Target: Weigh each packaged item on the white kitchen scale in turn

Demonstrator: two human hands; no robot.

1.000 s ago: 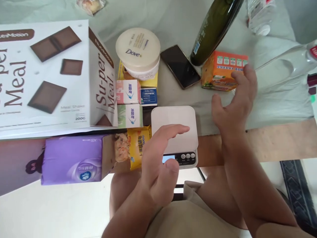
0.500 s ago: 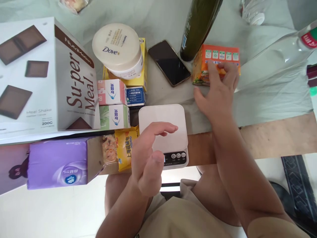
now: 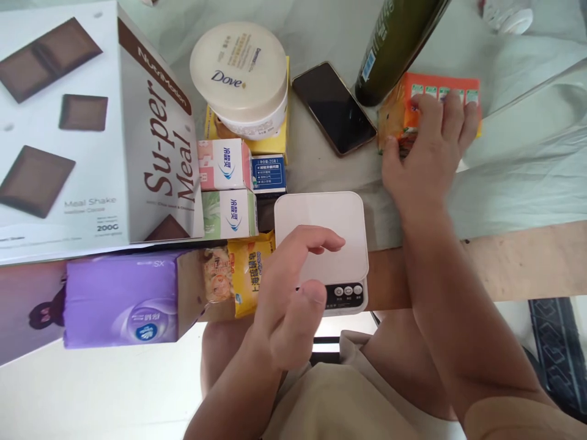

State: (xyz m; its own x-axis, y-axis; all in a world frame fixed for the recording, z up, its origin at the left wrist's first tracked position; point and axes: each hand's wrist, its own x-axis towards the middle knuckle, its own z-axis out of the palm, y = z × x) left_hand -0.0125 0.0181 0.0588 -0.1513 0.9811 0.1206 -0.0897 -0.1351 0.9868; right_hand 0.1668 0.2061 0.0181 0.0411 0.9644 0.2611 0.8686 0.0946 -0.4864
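One big Super Meal box (image 3: 64, 122) fills the left edge. One white kitchen scale (image 3: 323, 241) sits at the table's near edge, bare top under the loose, empty left hand (image 3: 287, 299). The right hand (image 3: 426, 162) wraps its fingers around one orange carton (image 3: 398, 113) beside one green bottle (image 3: 394, 49).

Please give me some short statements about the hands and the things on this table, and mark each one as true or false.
1. The right hand lies on the orange carton, fingers over its top. True.
2. The left hand holds the phone. False: it hovers over the white scale, and the phone lies apart on the table, untouched.
3. The Dove jar stands on a yellow box. True.
4. Something lies on the scale platform. False: the platform is bare.
5. The dark green bottle is next to the orange carton. True.
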